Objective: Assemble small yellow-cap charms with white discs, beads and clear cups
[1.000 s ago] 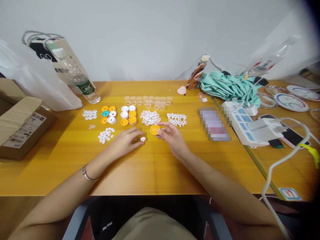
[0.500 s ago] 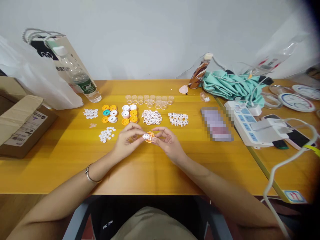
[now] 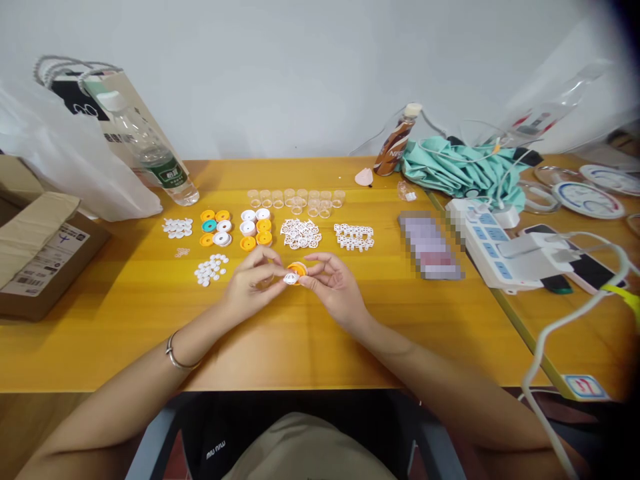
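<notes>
Just nearside of the white openwork pile (image 3: 301,234), the left hand (image 3: 254,283) pinches a small white piece (image 3: 290,279) at the orange cap (image 3: 299,268) the right hand (image 3: 336,290) grips, seemingly a joining step needing careful alignment.

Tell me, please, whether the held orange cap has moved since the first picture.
Yes, relative to the clear cups, the orange cap moved left and farther away.

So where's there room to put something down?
Bare table shows between the left hand, right hand and near edge; between the cardboard box and small white discs; and between the right forearm and power strip. It's crowded among the caps, and around the power strip and green cloth.
</notes>
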`<move>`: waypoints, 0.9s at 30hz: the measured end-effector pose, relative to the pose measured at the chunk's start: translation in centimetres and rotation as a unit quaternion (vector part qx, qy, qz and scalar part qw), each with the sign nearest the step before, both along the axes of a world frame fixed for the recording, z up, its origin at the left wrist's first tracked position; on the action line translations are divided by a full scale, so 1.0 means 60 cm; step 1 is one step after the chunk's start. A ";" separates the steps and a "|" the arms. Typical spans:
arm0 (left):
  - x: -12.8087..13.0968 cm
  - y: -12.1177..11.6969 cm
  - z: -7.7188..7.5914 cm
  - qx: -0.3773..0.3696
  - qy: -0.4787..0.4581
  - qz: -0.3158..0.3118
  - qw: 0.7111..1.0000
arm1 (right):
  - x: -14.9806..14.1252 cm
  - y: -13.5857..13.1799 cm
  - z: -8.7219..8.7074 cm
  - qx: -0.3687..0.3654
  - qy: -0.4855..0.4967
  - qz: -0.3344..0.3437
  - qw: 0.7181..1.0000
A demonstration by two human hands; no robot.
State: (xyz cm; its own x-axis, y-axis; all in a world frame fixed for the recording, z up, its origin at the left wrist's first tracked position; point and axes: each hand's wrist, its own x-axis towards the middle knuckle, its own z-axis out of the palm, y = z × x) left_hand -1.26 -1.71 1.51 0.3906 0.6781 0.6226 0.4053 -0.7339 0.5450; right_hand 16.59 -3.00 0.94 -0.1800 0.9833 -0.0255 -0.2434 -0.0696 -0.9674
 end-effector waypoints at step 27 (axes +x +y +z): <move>-0.017 -0.006 0.030 -0.106 0.092 -0.006 0.990 | -0.008 0.007 -0.029 -0.131 0.077 0.027 0.988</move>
